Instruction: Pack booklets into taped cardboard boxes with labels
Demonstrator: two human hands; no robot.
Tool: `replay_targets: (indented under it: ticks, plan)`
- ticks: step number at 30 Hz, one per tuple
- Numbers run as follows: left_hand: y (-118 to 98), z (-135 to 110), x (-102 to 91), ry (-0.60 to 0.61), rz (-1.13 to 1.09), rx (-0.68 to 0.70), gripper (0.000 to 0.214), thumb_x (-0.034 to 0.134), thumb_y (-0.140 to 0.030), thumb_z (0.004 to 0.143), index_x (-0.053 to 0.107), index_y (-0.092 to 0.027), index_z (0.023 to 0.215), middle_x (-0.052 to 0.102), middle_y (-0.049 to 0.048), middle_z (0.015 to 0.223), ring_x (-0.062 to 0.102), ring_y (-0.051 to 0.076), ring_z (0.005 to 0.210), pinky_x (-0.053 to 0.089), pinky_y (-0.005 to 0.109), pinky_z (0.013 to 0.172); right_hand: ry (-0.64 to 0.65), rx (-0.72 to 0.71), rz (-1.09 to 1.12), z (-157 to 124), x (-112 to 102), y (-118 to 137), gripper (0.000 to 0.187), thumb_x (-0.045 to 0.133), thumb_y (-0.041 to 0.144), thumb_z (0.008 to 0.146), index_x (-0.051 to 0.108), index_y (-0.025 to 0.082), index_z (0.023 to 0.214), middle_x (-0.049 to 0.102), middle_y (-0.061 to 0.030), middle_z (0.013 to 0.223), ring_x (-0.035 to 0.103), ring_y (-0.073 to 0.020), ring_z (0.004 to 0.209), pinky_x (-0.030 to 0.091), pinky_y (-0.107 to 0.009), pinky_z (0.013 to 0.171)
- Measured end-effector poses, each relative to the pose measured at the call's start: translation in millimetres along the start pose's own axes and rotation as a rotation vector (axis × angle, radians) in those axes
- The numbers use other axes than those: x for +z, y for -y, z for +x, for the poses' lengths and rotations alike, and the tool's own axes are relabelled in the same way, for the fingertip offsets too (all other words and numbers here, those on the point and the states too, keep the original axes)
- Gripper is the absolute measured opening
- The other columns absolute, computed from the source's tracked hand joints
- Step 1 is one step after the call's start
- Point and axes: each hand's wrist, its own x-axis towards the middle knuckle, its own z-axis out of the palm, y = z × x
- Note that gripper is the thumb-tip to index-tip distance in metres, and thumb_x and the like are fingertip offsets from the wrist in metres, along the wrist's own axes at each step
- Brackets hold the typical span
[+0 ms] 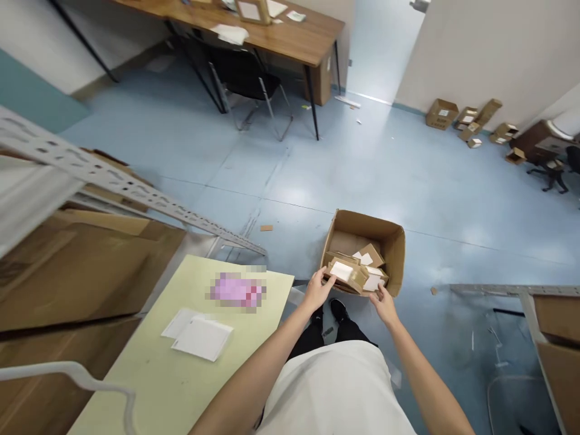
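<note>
Below me, an open cardboard carton [395, 260] holds several small cardboard boxes. My left hand [318, 291] is closed, fingers and thumb around the left end of a small cardboard box [357, 280] with a white label. At the right, my right hand [384, 304] grips the near edge of another white-labelled small box [374, 279], its fingertips partly hidden. Both of these boxes are at the carton's near side and cover part of its rim. Behind them, a further small box [372, 256] leans inside the carton.
A pale yellow table [149, 386] on my left bears white cards [203, 338] and a blurred pink item [236, 291]. Metal racks stand left and right [489, 290]. Farther off are a wooden desk [290, 36], a black chair [247, 72] and boxes [441, 113] along the wall.
</note>
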Motion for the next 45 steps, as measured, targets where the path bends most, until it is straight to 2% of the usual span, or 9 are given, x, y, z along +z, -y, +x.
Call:
replay_targets:
  ticks: [5,10,14,18,25,29,33,39,45]
  plan:
    - [14,-57,-19.5,-0.205,-0.104,-0.034,0.049,0.071,-0.047,0.067,0.066,-0.016,0.105,0.068,0.0185,0.119,0.064,0.031,0.109,0.048,0.047,0.095,0.182,-0.010,-0.009,8,6,28,0.055,0.069,0.055,0.068,0.066,0.019,0.110,0.069,-0.0147,0.113,0.070,-0.0304,0.092,0.054,-0.050,0.086]
    - [21,-130,-27.1,-0.467,-0.335,-0.087,0.050,0.071,-0.050,0.065,0.067,-0.017,0.103,0.071,0.0168,0.112,0.068,0.028,0.100,0.051,0.045,0.089,0.619,-0.217,0.015,-3,57,86,0.044,0.066,0.051,0.078,0.068,0.019,0.107,0.072,-0.0136,0.104,0.069,-0.0276,0.091,0.054,-0.046,0.087]
    - [28,-194,-40.4,-0.768,-0.489,-0.077,0.048,0.071,-0.054,0.065,0.069,-0.017,0.097,0.073,0.0141,0.104,0.068,0.026,0.095,0.053,0.041,0.087,1.006,-0.373,0.012,-47,105,128,0.036,0.064,0.048,0.083,0.069,0.020,0.105,0.072,-0.0132,0.102,0.067,-0.0273,0.093,0.053,-0.043,0.086]
    - [49,-261,-45.8,-1.053,-0.616,-0.086,0.052,0.070,-0.059,0.065,0.068,-0.018,0.096,0.072,0.0137,0.105,0.068,0.027,0.097,0.053,0.039,0.085,1.319,-0.445,-0.031,-110,134,144,0.034,0.062,0.052,0.083,0.071,0.021,0.096,0.073,-0.0118,0.090,0.068,-0.0268,0.082,0.055,-0.041,0.076]
    - [113,-393,-30.6,-1.493,-0.803,-0.029,0.050,0.067,-0.066,0.066,0.068,-0.024,0.092,0.073,0.0098,0.096,0.069,0.027,0.095,0.054,0.039,0.085,1.758,-0.439,-0.053,-260,156,121,0.035,0.065,0.057,0.079,0.070,0.023,0.083,0.069,-0.0056,0.072,0.064,-0.0210,0.065,0.054,-0.036,0.065]
    - [155,-473,-17.0,-1.706,-0.887,-0.051,0.054,0.067,-0.068,0.065,0.068,-0.020,0.092,0.074,0.0099,0.093,0.069,0.026,0.089,0.054,0.040,0.086,1.940,-0.279,-0.039,-347,155,92,0.040,0.070,0.056,0.075,0.066,0.024,0.100,0.072,-0.0057,0.085,0.066,-0.0199,0.066,0.056,-0.037,0.068]
    - [189,-536,-0.2,-1.891,-0.937,-0.036,0.056,0.070,-0.067,0.063,0.067,-0.018,0.091,0.074,0.0099,0.091,0.069,0.026,0.089,0.054,0.041,0.085,2.086,-0.235,-0.115,-408,150,66,0.049,0.071,0.052,0.076,0.058,0.026,0.116,0.072,-0.0085,0.101,0.069,-0.0207,0.069,0.056,-0.041,0.074]
    - [215,-582,30.7,-2.053,-0.932,-0.181,0.050,0.068,-0.064,0.066,0.067,-0.019,0.090,0.072,0.0066,0.083,0.067,0.023,0.078,0.054,0.039,0.078,2.237,-0.311,-0.317,-460,160,52,0.054,0.071,0.058,0.074,0.059,0.024,0.115,0.072,-0.0095,0.102,0.070,-0.0222,0.068,0.057,-0.045,0.076]
    - [215,-601,63.2,-2.146,-1.032,-0.304,0.044,0.070,-0.058,0.066,0.069,-0.020,0.089,0.072,0.0076,0.086,0.066,0.023,0.076,0.054,0.038,0.073,2.350,-0.279,-0.500,-506,179,42,0.052,0.069,0.059,0.074,0.062,0.023,0.111,0.071,-0.0072,0.094,0.068,-0.0211,0.066,0.057,-0.043,0.073]
